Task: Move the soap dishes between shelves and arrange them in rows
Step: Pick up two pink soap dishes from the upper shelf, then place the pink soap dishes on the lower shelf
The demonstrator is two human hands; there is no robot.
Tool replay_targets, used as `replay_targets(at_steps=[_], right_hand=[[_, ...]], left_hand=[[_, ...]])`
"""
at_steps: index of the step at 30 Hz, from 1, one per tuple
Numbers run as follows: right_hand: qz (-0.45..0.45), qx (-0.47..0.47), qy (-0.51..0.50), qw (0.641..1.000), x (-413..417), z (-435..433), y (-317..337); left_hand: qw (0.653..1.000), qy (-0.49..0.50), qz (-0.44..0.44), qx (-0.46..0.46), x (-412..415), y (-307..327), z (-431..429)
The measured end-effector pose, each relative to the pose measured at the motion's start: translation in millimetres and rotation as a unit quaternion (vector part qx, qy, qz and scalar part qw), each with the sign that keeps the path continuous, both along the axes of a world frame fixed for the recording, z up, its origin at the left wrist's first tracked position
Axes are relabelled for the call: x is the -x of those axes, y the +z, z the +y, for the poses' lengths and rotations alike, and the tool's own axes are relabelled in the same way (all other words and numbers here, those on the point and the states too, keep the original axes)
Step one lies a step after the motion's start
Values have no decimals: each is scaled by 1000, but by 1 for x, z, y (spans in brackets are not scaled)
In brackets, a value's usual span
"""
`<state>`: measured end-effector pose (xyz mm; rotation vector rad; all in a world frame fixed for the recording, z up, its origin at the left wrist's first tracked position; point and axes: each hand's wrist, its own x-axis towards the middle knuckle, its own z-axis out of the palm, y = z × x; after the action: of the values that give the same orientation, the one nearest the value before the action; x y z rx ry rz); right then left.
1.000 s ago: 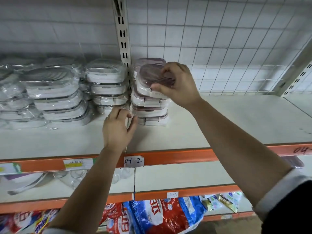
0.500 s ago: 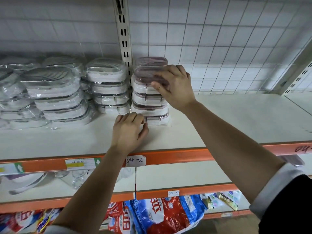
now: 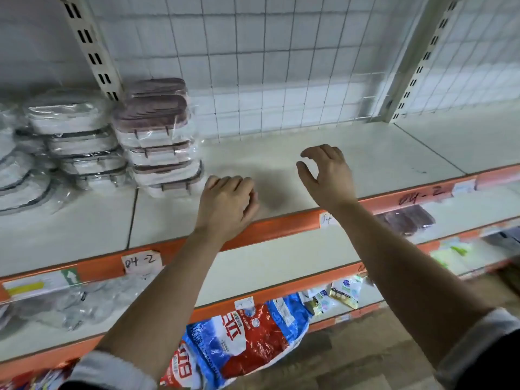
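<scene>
Fingers (image 3: 225, 183) of the left hand (image 3: 228, 206) are curled under and hold nothing. The knuckles rest on the upper shelf (image 3: 394, 153) just behind its orange front edge (image 3: 281, 222), just beside the near pink-lidded stack of soap dishes (image 3: 160, 142). The right hand (image 3: 327, 175) hovers above the shelf, well right of that stack, its fingers and thumb spread in a loose claw around nothing. A second pink-lidded stack (image 3: 160, 87) stands behind the first, near the wire grid panel (image 3: 281, 80). Grey-rimmed stacks (image 3: 78, 139) sit further left, past the slotted upright (image 3: 92, 49) and the board seam (image 3: 132, 215). Rightward, bare shelf board runs from the near stack to the right upright (image 3: 416, 66). On the lower shelf (image 3: 281, 263), at right, more pink dishes (image 3: 405, 219) lie under the orange edge.
</scene>
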<state>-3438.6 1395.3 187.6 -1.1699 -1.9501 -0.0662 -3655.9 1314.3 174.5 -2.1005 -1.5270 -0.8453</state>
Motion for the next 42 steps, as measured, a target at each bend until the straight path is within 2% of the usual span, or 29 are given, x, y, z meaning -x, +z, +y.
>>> replay_targets(at_steps=[5,13,20,29,37,42], right_hand=[[-7,-6,-47,999,-97,-9,-14],[-19,-2,-65,998,-290,-18,-45],[-17,76,-55,995,-413,-16,-103],[-31,182,-80,980,-488,36,-196],[-28,231,-81,969,-515,93,-273],[-33,236,-81,968,-528,124,-311]], left_hand=[[999,-51,2,1,-94,-4,13],[996,-85,-23,26,-291,-29,16],[990,-64,-36,124,-417,-83,25],[975,-47,-56,210,-490,-175,74],[948,-22,-45,315,-537,-279,164],[947,39,-56,314,-563,-320,218]])
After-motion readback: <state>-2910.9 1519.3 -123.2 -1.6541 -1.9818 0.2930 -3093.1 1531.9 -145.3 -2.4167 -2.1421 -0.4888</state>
